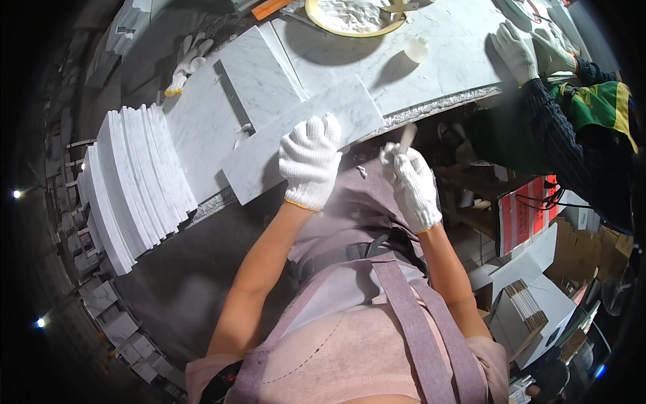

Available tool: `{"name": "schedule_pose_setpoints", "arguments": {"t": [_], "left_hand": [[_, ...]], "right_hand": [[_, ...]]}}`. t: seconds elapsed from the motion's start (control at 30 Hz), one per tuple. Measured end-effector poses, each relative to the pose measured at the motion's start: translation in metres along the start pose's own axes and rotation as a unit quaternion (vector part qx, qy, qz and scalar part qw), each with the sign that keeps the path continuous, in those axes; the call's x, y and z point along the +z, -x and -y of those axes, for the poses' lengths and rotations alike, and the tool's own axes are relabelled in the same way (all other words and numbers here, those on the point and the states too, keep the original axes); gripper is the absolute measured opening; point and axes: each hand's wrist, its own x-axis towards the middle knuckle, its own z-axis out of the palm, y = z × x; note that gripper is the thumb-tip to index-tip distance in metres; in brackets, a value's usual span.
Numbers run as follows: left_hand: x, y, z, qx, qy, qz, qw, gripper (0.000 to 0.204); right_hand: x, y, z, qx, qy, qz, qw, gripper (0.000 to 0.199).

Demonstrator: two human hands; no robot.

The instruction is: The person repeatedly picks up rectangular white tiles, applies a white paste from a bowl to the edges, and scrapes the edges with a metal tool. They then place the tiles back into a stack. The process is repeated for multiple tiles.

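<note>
My left hand (311, 158), in a white knit glove, lies across the near edge of a grey-veined marble tile (360, 111), its fingers pressed together on the upper face. That tile sits at a slant, partly over another marble tile (259, 77), with its near side reaching past the table edge. My right hand (414, 182), gloved alike, is closed around a small putty knife (408, 137) whose blurred blade points up, just off the table edge. A bit of white paste (362, 172) shows in front of my apron.
A yellow-rimmed bowl (308, 8) of white paste holds another spatula (402, 7). Near it stands a small translucent bottle (416, 50). Stacked marble strips (138, 182) stand at left; a loose glove (188, 64) lies behind them. At right, a co-worker's gloved hands (517, 54) work on the table.
</note>
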Motion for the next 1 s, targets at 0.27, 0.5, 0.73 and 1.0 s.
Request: {"name": "schedule_pose_setpoints", "arguments": {"t": [0.27,0.5,0.73,1.0], "left_hand": [[0.006,0.0,0.014,0.06,0.057,-0.056,0.995,0.053],[0.001,0.018,0.101,-0.106,0.107,-0.022,0.988,0.078],[-0.031,0.03,0.107,-0.269,0.205,0.22,0.915,0.092],[-0.02,0.073,0.083,-0.258,0.548,0.243,0.758,0.038]], "right_hand": [[0.061,0.02,-0.019,-0.053,0.201,0.126,0.97,0.027],[0.048,0.015,-0.022,0.119,0.067,0.048,0.99,0.038],[0.079,0.0,-0.032,0.122,0.081,0.183,0.972,0.036],[0.097,0.002,-0.035,0.093,0.058,0.108,0.988,0.026]]}}
